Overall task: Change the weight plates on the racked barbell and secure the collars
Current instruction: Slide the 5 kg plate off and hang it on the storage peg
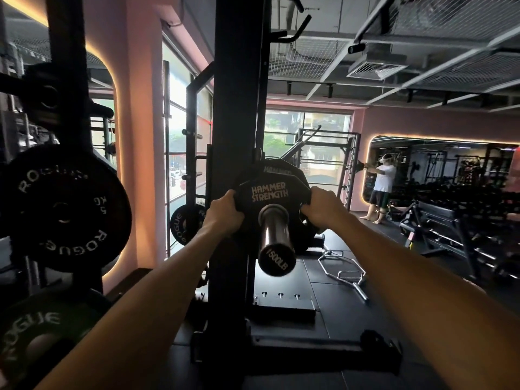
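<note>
Beside the rack upright [239, 108], your barbell sleeve [274, 235] points at you, bare at its near end, no collar visible. Your left hand [225, 211] and right hand [319, 205] clamp opposite edges of the Hammer Strength plate [270, 192], likely keeping it square on the sleeve.

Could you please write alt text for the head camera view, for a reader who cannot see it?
Two bare hands, left hand and right hand, grip the sides of a black Hammer Strength weight plate on the chrome barbell sleeve of a black steel rack. Black Rogue plates hang at left.
</note>
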`<state>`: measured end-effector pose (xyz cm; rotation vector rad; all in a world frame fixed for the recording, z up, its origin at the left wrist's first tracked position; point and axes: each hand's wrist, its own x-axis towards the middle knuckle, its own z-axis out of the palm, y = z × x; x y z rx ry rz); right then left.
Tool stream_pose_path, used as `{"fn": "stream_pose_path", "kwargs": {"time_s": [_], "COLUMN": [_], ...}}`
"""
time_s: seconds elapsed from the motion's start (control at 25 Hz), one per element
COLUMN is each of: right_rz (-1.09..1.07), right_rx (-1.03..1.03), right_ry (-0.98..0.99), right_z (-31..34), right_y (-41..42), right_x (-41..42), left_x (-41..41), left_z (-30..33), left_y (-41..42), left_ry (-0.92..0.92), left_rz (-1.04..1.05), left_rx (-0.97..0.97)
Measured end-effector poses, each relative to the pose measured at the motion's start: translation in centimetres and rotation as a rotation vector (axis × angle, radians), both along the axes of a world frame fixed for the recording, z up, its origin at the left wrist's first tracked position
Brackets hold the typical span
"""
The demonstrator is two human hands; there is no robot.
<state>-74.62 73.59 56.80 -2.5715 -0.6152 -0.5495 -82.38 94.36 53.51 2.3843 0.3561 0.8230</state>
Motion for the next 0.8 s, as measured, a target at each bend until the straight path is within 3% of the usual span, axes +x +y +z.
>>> {"fn": "stream_pose_path", "kwargs": {"time_s": [0.48, 0.8], "right_rz": [0.079, 0.123], "right_rx": [0.058, 0.073], "right_ry": [0.01, -0.099], "right_z": [-0.6, 4.8], "right_y": [-6.8, -2.2], "right_x": [-19.2, -28.0], "left_x": [-19.5, -29.8], "left_z": [1.3, 7.1], "left_y": [-6.4, -2.0], "left_ry": [-0.033, -0.09], "left_rz": [-0.058, 0.01], "left_rx": [0.183, 0.248]}}
